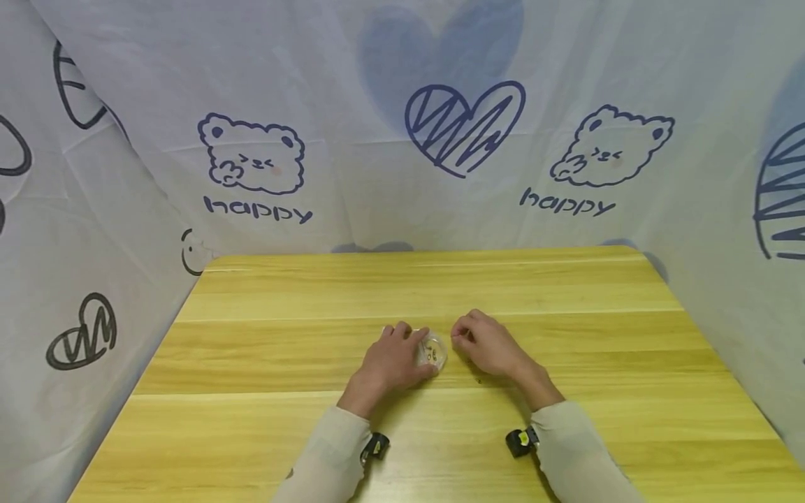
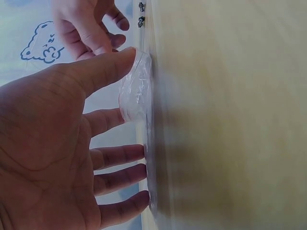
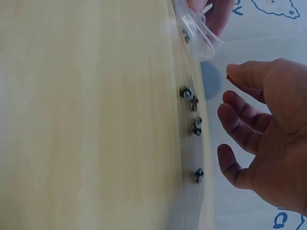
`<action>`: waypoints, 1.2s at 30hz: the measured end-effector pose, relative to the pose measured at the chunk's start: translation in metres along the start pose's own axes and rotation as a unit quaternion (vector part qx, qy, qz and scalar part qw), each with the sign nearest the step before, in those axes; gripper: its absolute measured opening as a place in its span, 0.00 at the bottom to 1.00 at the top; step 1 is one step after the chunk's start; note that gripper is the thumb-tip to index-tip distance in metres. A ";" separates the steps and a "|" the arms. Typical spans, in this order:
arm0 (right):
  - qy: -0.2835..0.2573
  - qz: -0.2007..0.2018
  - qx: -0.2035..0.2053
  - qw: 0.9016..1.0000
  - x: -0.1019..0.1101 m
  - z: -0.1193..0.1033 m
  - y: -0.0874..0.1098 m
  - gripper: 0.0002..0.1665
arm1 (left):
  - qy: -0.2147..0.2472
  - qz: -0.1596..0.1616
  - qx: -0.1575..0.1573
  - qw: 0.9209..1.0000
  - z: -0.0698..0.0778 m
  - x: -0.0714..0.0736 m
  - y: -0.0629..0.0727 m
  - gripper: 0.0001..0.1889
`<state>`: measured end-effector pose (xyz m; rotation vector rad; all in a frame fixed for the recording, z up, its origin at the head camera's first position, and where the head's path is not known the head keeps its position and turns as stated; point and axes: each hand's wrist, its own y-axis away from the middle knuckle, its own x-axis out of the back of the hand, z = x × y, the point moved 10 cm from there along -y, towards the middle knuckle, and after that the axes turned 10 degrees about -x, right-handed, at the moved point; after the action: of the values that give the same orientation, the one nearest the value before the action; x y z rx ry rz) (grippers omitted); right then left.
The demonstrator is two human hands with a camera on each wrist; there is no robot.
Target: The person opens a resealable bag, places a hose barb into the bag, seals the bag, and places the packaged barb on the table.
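- You are in a cloth-screened booth; which kind of room holds it, you cannot tell.
- Pale cloth (image 1: 358, 175) hangs behind your surface (image 1: 251, 363) and along both its sides, printed with hearts (image 1: 465, 126), bears (image 1: 251, 157) and "happy".
- Your surface has yellow wood grain.
- You wear a small black camera (image 1: 520, 442) at each wrist.
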<state>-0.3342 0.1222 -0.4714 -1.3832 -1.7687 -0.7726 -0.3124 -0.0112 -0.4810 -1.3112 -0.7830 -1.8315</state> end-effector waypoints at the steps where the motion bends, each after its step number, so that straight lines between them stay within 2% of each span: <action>1: -0.001 -0.003 0.002 1.000 -0.001 -0.002 0.000 0.04 | 0.000 0.001 0.000 1.000 0.000 0.000 0.000 0.38; 9: 0.000 -0.021 0.013 1.000 -0.013 -0.017 -0.003 0.04 | -0.004 0.000 0.001 1.000 0.000 0.000 -0.001 0.38; 22: 0.000 -0.040 0.014 0.999 -0.021 -0.027 -0.003 0.06 | -0.004 0.000 0.000 1.000 0.000 0.001 -0.001 0.37; 30: -0.010 -0.027 0.004 1.000 -0.011 -0.018 -0.002 0.07 | -0.012 -0.003 0.001 1.000 -0.001 0.000 -0.002 0.38; 36: -0.028 -0.014 -0.003 1.000 0.001 0.000 -0.002 0.07 | -0.011 -0.004 0.006 1.000 -0.002 -0.003 -0.003 0.39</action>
<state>-0.3364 0.1219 -0.4707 -1.3994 -1.8336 -0.7619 -0.3154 -0.0108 -0.4847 -1.3236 -0.8108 -1.8201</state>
